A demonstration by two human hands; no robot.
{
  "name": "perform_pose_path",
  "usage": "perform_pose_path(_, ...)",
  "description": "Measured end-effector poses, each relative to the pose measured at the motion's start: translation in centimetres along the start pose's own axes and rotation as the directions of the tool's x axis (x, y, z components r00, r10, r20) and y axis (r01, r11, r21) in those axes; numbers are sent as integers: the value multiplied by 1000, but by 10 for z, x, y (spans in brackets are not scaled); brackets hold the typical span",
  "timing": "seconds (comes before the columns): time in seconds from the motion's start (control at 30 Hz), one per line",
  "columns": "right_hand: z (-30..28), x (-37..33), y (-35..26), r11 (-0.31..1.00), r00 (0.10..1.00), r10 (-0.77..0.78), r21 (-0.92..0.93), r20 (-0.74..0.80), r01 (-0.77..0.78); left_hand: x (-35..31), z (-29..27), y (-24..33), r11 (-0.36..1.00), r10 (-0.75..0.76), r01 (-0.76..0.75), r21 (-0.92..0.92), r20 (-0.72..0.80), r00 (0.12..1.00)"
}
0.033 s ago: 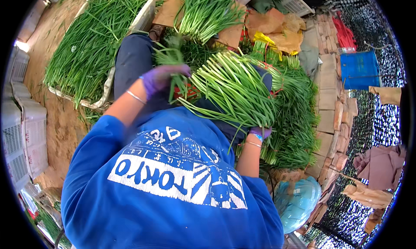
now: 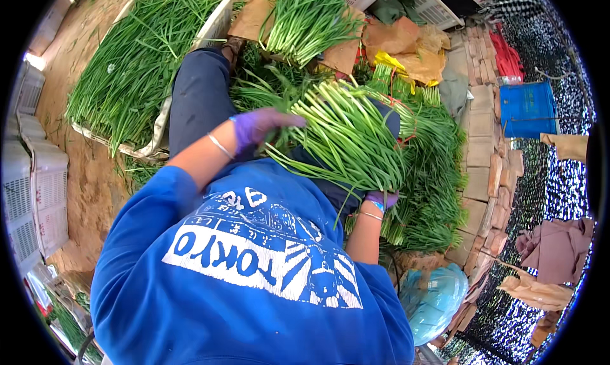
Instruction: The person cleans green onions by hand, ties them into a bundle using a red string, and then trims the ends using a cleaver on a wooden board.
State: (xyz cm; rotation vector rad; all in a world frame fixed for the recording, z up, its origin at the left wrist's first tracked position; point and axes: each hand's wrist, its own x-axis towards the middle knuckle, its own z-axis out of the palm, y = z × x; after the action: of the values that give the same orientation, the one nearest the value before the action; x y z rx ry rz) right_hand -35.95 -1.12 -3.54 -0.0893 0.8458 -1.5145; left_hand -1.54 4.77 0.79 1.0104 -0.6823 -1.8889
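Observation:
A large loose bunch of garlic chives lies across my lap, pale stem ends toward the upper left and green leaves toward the lower right. My right hand, in a purple glove, is wrapped round the leafy end; its fingers are partly hidden beneath the leaves. At the stem end, my left hand, also gloved in purple, stretches its slightly blurred fingers toward the stems, with no chives visible in its grip. Just above it, some loose green leaves are smeared by motion.
A white crate heaped with chives stands at the left. Another pile of chives rests on cardboard ahead. Tied bunches are stacked at my right beside bricks. A blue plastic bag lies near my right elbow.
My left hand has moved right, toward the stem ends. The loose greens that were in it have left its grip and are blurred above. My right hand stays on the bunch.

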Motion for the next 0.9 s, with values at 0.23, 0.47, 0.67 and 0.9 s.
perform_pose_path(0.23, 1, 6, -1, 999, 999, -30, 18, 22, 29, 23, 9, -24, 872, 130, -1, 489, -230, 965)
perform_pose_path(0.47, 9, 9, 13, 992, 997, -74, -108, -37, 70, -21, 0, 0, 897, 106, 25, 441, -270, 957)
perform_pose_path(0.67, -35, 37, 5, 888, 699, 140, 224, 701, -402, -47, -24, 1, 988, 144, -145, 53, 30, 989)
perform_pose_path(0.9, -4, 19, 8, 1000, 999, 7, 11, -49, -6, -39, -58, 11, 796, 316, -398, -456, -247, 916)
